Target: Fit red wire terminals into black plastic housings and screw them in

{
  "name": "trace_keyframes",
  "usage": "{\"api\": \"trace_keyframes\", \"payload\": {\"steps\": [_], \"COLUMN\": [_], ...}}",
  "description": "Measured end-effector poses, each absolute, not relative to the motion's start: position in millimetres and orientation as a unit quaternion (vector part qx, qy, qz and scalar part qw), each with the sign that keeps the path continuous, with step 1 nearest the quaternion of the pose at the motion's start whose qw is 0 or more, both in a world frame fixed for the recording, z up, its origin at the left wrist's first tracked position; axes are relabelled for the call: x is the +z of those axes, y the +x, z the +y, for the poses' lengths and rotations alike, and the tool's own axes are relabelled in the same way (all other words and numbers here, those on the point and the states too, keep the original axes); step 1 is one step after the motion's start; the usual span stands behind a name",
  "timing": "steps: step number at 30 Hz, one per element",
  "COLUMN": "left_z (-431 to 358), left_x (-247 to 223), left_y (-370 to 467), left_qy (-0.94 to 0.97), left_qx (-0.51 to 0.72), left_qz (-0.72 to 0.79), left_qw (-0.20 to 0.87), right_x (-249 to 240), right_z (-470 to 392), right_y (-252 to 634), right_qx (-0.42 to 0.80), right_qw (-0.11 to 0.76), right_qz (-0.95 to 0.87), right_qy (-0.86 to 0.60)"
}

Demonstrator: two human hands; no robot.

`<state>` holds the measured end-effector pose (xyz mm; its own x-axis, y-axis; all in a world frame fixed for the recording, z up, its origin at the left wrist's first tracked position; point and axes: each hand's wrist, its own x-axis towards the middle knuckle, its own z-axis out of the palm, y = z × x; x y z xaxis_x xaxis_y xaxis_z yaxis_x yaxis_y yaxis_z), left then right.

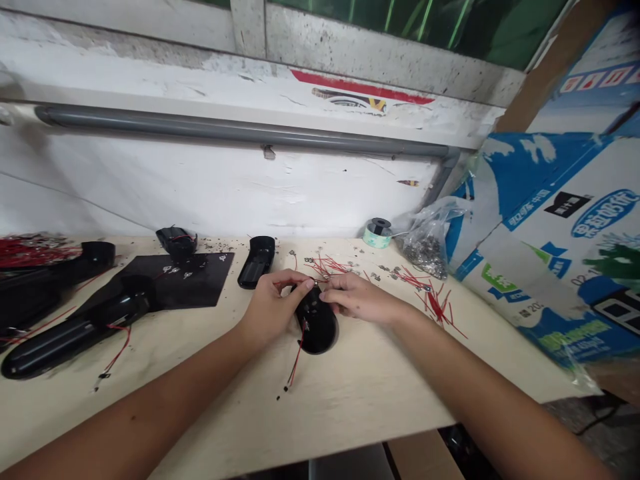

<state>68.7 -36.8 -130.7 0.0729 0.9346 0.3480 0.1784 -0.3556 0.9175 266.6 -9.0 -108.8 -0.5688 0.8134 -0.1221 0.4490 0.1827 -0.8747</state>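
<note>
A black plastic shell [320, 328] lies on the pale wooden table in front of me. Red and black wires [297, 363] trail from its lower left side to a small connector on the tabletop. My left hand [274, 300] is at the shell's upper left edge, thumb and index finger pinched near a thin red wire. From the right, my right hand [350, 297] reaches the shell's top, its fingers pressed together beside a small metal piece [315, 283]. Exactly what sits between the fingertips of either hand is too small to make out.
Black shells [65, 340] and a dark mat [205, 283] lie left. Another shell [257, 261] stands behind my left hand. Loose red wires [437, 303], a tape roll [377, 235] and a bag of metal parts [425, 250] are at right, beside a blue-white carton [550, 233].
</note>
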Motion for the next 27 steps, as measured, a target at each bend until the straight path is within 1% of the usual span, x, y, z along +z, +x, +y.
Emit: {"api": "trace_keyframes", "payload": {"steps": [5,9,18,27], "left_z": [-44.4,-47.3,-46.4,-46.8], "left_x": [-127.0,-124.9,-122.9,-123.1], "left_y": [69.4,68.3,66.0,66.2], "left_qy": [0.699,0.745,0.773,0.780], "left_qx": [0.485,0.458,0.428,0.420], "left_qz": [0.450,0.432,0.420,0.421], "left_qw": [0.272,0.220,0.206,0.195], "right_x": [-111.8,-115.0,-117.4,-117.2], "right_z": [-9.5,-7.7,-9.1,-9.9], "right_y": [262.4,261.7,260.2,259.6], "right_qx": [0.432,0.435,0.436,0.430], "right_qw": [0.247,0.255,0.283,0.281], "right_qz": [-0.742,-0.732,-0.736,-0.736], "right_qy": [-0.450,-0.457,-0.433,-0.442]}}
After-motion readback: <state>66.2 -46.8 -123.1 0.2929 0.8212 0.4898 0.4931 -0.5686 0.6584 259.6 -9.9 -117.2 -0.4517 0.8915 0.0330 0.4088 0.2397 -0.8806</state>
